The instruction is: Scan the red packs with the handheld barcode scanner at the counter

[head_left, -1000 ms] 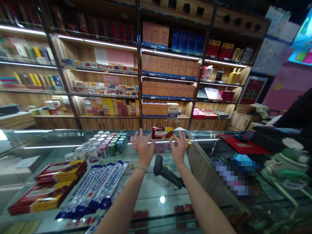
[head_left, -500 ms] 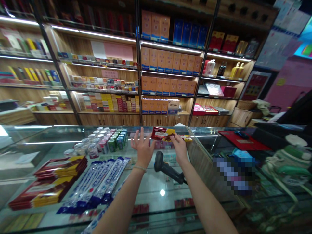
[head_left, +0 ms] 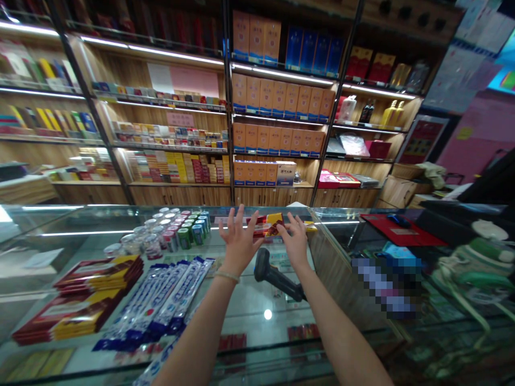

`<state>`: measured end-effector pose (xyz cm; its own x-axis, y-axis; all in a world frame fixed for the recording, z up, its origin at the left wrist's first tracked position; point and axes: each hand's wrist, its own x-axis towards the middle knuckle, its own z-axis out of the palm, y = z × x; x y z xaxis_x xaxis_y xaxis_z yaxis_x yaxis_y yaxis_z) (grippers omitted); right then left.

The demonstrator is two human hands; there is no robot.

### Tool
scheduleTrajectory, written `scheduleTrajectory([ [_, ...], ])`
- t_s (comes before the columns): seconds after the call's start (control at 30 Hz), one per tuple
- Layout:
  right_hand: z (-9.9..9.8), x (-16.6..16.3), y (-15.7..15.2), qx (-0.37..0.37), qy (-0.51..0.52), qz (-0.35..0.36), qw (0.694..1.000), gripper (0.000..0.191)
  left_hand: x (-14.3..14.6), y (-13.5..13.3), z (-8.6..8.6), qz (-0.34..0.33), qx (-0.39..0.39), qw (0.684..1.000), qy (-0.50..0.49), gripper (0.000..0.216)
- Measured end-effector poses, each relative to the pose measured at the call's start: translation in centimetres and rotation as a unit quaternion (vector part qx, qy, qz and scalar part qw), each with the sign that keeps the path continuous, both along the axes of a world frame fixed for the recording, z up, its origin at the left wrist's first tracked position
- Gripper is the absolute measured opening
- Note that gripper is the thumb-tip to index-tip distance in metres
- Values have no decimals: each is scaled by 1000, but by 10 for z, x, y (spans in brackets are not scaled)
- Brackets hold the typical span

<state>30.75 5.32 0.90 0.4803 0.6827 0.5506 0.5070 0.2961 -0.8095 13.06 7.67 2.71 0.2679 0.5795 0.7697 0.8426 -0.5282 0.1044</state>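
Observation:
A dark red and yellow snack packet [head_left: 270,223] is at the far side of the glass counter, between my hands. My right hand [head_left: 295,242] grips its yellow end, with the thumb on the near side. My left hand [head_left: 237,244] has its fingers spread, and its index finger and thumb overlap the packet's red end; whether they press on it I cannot tell. Behind my right hand the yellow end of another packet [head_left: 310,226] shows. A black barcode scanner [head_left: 277,276] lies on the glass between my forearms.
Stacked red and yellow packets [head_left: 76,308], blue and white long packets [head_left: 161,300] and several small jars [head_left: 153,244] occupy the counter's left. To the right are a red mat [head_left: 402,230] and a green and white bottle [head_left: 470,273]. Stocked shelves [head_left: 277,115] stand beyond.
The packet has moved slightly left and down, and its tilt has changed. My left hand has come closer, its index finger and thumb now overlapping the packet's red end.

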Motion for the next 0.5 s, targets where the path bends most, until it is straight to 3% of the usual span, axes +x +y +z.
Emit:
scheduleTrajectory([
  [0.3, 10, -14, -12, 28, -68, 0, 997, 33, -1, 0, 3, -7, 12, 1000, -11, 60],
  [0.5, 11, -27, -27, 62, -161, 64, 983, 44, -2, 4, -1, -9, 34, 998, -46, 51],
])
